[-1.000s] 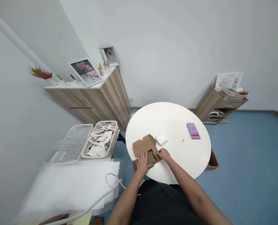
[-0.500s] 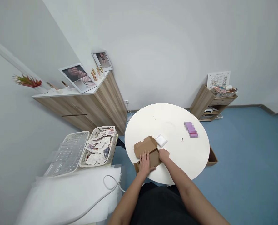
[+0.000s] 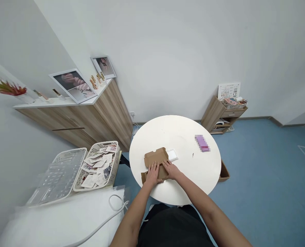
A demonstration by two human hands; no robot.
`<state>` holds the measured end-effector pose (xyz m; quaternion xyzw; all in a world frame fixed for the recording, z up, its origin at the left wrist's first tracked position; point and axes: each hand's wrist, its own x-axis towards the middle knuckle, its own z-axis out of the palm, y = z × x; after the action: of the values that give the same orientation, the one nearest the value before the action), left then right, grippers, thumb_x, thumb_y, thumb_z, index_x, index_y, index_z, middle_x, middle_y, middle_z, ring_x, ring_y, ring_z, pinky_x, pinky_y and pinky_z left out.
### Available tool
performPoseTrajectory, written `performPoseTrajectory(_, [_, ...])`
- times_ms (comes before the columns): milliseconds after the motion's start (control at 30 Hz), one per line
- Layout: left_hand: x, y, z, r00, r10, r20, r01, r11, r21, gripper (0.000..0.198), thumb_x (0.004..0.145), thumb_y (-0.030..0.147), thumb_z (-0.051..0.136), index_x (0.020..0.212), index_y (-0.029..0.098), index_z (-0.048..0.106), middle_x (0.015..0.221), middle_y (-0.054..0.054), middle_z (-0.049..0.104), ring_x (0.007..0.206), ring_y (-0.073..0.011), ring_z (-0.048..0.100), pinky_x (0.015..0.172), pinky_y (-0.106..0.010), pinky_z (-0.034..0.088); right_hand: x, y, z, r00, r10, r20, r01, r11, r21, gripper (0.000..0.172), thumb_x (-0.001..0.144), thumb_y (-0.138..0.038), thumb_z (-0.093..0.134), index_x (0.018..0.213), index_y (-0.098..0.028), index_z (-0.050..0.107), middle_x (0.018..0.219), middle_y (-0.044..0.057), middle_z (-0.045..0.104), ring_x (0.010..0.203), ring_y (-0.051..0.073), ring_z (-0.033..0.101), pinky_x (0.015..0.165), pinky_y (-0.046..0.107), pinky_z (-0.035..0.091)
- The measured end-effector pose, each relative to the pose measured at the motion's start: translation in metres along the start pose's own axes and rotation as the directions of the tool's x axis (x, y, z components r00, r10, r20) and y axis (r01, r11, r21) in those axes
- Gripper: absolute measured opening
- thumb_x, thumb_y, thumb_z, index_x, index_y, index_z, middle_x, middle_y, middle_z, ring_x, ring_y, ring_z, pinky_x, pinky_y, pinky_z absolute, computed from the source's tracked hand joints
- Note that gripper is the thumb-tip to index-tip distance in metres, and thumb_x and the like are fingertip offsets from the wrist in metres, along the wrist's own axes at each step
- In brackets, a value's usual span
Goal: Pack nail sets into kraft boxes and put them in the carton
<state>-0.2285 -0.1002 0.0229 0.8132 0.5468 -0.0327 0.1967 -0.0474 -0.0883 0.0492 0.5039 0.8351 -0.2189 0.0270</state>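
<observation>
A flat brown cardboard box blank [image 3: 155, 157] lies at the near left of the round white table [image 3: 183, 178]. My left hand [image 3: 151, 174] rests flat on its near half, fingers stretched out. Just to its right, my right hand [image 3: 171, 169] also presses on the cardboard with fingers spread. The far flap stands slightly raised beyond both hands. A small white packet [image 3: 172, 155] lies against the box's right edge.
A blurred purple item [image 3: 202, 143] lies right of centre. Two white baskets [image 3: 98, 166], one with paper cards, stand to the left, with white foam sheets [image 3: 62, 223] nearer. A wooden sideboard [image 3: 90, 113], a small shelf unit [image 3: 223, 113] and a floor box [image 3: 223, 173] surround the table.
My right hand slid left from the box's right edge onto the cardboard, closer to my left hand. The view shifted, moving everything leftward in the frame.
</observation>
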Motion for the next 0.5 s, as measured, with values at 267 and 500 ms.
performPoseTrajectory(267, [-0.010, 0.009, -0.007, 0.989, -0.021, -0.146, 0.009, 0.996, -0.083, 0.098, 0.070, 0.046, 0.073, 0.150, 0.020, 0.022, 0.158, -0.015, 0.025, 0.147, -0.0340, 0.019, 0.119, -0.054, 0.010, 0.017, 0.000, -0.001, 0.999, 0.024, 0.048, -0.015, 0.983, -0.181, 0.093, 0.068, -0.037, 0.075, 0.148, -0.018, 0.030, 0.151, 0.017, 0.037, 0.139, 0.034, 0.032, 0.098, 0.044, 0.049])
performPoseTrajectory(500, [-0.060, 0.016, 0.010, 0.620, -0.569, -0.540, 0.366, 0.819, -0.443, 0.038, 0.090, 0.026, 0.041, 0.126, 0.015, 0.050, 0.126, -0.017, 0.057, 0.123, -0.0292, 0.050, 0.103, -0.047, 0.038, 0.019, -0.003, -0.009, 0.996, 0.049, 0.073, -0.030, 0.971, -0.237, 0.091, 0.069, -0.027, 0.075, 0.148, -0.017, 0.030, 0.146, 0.017, 0.041, 0.130, 0.033, 0.039, 0.087, 0.042, 0.056])
